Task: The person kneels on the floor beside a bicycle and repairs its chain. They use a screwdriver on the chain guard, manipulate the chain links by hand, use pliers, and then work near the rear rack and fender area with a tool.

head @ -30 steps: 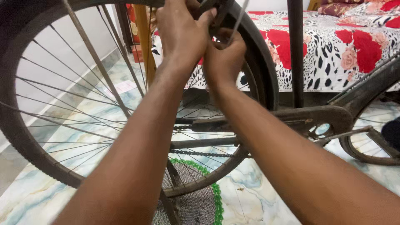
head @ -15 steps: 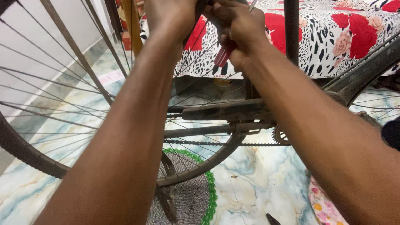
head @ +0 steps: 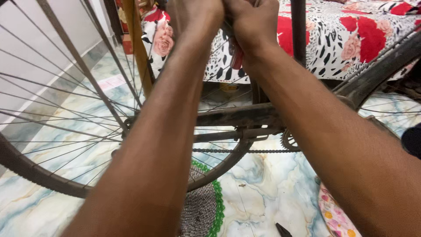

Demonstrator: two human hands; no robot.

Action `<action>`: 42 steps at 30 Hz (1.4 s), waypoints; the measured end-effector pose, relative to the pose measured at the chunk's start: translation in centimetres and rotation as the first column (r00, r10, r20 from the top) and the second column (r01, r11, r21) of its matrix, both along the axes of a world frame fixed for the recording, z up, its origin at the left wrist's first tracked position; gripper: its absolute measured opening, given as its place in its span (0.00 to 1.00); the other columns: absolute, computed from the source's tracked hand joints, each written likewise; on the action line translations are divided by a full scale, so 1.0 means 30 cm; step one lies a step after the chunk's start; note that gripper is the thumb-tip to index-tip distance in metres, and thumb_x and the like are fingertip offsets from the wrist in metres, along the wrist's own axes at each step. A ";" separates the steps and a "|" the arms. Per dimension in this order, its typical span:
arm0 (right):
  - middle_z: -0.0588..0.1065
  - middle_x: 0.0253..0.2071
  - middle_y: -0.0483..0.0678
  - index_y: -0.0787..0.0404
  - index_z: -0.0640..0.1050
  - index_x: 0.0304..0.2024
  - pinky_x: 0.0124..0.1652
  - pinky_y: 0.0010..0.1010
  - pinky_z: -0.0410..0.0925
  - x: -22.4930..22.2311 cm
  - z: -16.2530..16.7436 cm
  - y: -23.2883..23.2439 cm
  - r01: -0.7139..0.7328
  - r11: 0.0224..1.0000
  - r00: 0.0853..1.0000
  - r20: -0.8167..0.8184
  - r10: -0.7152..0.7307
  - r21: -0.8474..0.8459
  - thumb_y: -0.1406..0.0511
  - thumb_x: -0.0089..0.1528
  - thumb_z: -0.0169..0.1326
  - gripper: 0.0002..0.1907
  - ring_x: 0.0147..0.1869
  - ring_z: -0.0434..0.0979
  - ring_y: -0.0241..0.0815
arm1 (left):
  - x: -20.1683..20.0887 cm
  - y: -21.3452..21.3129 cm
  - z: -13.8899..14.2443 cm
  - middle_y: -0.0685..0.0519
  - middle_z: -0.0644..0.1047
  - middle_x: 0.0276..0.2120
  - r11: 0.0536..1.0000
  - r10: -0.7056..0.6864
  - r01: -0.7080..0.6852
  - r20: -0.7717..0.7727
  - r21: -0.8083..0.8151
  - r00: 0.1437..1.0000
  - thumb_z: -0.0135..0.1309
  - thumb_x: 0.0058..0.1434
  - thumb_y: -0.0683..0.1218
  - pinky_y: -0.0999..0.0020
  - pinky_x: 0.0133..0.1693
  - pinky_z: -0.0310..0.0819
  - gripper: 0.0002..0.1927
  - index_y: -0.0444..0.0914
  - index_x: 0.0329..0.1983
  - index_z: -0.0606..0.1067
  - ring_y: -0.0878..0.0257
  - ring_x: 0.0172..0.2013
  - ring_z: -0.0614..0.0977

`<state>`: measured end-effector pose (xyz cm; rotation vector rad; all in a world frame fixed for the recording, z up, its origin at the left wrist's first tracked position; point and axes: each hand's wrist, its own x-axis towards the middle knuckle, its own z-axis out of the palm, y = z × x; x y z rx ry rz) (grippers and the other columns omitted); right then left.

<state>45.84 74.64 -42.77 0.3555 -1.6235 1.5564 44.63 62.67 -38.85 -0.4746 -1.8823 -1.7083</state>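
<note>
A marbled floor with a round knitted mat spreads under a bicycle, a floral bedspread behind it; both hands work at the top edge, where fingertips are cut off; the left hand is closed around something hidden; the right hand is clenched on a red-handled tool, only its glossy handle showing, pointing downward; thin steel spokes fan across the rear wheel; a greasy chain runs level.
</note>
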 end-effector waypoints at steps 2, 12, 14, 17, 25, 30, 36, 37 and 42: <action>0.74 0.18 0.47 0.60 0.75 0.23 0.15 0.33 0.65 0.010 0.030 -0.008 0.156 0.988 0.987 0.046 -0.155 -0.005 0.63 0.62 0.63 0.15 0.16 0.73 0.41 | -0.008 0.006 -0.004 0.39 0.83 0.40 1.000 0.015 -0.014 -0.089 0.014 0.996 0.49 0.61 0.59 0.52 0.44 0.79 0.27 0.30 0.46 0.77 0.49 0.43 0.85; 0.83 0.27 0.56 0.71 0.82 0.29 0.30 0.30 0.81 0.036 0.173 -0.034 0.123 0.992 0.980 0.151 -0.127 0.036 0.71 0.55 0.63 0.05 0.27 0.86 0.40 | -0.018 -0.064 0.014 0.41 0.84 0.30 0.986 -0.163 0.161 0.046 0.033 0.986 0.51 0.65 0.59 0.49 0.41 0.75 0.27 0.30 0.33 0.83 0.48 0.34 0.84; 0.82 0.26 0.57 0.72 0.82 0.27 0.27 0.31 0.80 0.055 0.213 -0.038 0.188 0.982 0.960 0.215 -0.182 -0.010 0.74 0.54 0.61 0.03 0.26 0.85 0.41 | -0.014 -0.069 0.021 0.42 0.83 0.30 0.998 -0.070 0.070 0.012 0.000 0.997 0.54 0.64 0.58 0.50 0.42 0.74 0.23 0.32 0.34 0.83 0.50 0.34 0.83; 0.81 0.26 0.58 0.70 0.82 0.28 0.25 0.31 0.75 0.096 0.234 -0.043 0.203 0.978 0.946 0.250 -0.207 0.042 0.74 0.54 0.62 0.02 0.25 0.82 0.41 | -0.007 -0.099 0.048 0.46 0.83 0.34 0.994 0.098 -0.103 -0.105 -0.040 0.990 0.61 0.59 0.55 0.61 0.46 0.77 0.17 0.37 0.39 0.82 0.57 0.38 0.86; 0.81 0.27 0.55 0.69 0.81 0.27 0.26 0.29 0.73 0.171 0.225 -0.084 0.390 0.908 0.873 0.251 -0.418 0.153 0.71 0.51 0.66 0.06 0.25 0.81 0.39 | -0.003 -0.061 0.088 0.45 0.83 0.46 0.991 -0.048 0.043 -0.039 -0.126 0.998 0.63 0.59 0.50 0.63 0.50 0.79 0.21 0.34 0.50 0.73 0.56 0.47 0.86; 0.82 0.28 0.53 0.68 0.83 0.30 0.28 0.26 0.78 0.186 0.197 -0.100 0.192 0.981 0.963 0.190 -0.193 0.021 0.67 0.54 0.63 0.08 0.28 0.84 0.38 | -0.025 -0.078 0.068 0.40 0.82 0.45 0.957 -0.101 0.029 -0.234 -0.290 0.967 0.56 0.66 0.47 0.58 0.48 0.78 0.16 0.33 0.52 0.70 0.52 0.46 0.85; 0.82 0.37 0.54 0.65 0.80 0.42 0.21 0.26 0.68 0.143 0.176 -0.018 0.005 0.945 0.914 0.385 0.128 -0.327 0.55 0.61 0.61 0.19 0.27 0.76 0.36 | -0.027 -0.090 0.081 0.41 0.82 0.44 0.949 -0.172 0.098 -0.232 -0.299 0.957 0.55 0.68 0.48 0.58 0.47 0.78 0.16 0.34 0.53 0.69 0.53 0.45 0.85; 0.83 0.39 0.55 0.61 0.81 0.44 0.19 0.21 0.63 0.123 0.180 -0.008 -0.152 0.928 0.889 0.364 0.279 -0.339 0.52 0.62 0.61 0.20 0.24 0.70 0.31 | -0.027 -0.091 0.079 0.41 0.82 0.44 0.951 -0.178 0.098 -0.258 -0.292 0.950 0.56 0.67 0.48 0.59 0.47 0.78 0.17 0.35 0.53 0.69 0.53 0.45 0.85; 0.83 0.38 0.51 0.64 0.80 0.39 0.21 0.20 0.64 0.067 0.183 -0.022 -0.205 0.957 0.887 0.375 0.270 -0.204 0.57 0.62 0.60 0.15 0.33 0.83 0.32 | -0.046 -0.117 0.073 0.42 0.83 0.43 0.939 -0.285 0.204 -0.294 -0.276 0.912 0.57 0.67 0.47 0.61 0.47 0.80 0.17 0.33 0.51 0.68 0.55 0.45 0.87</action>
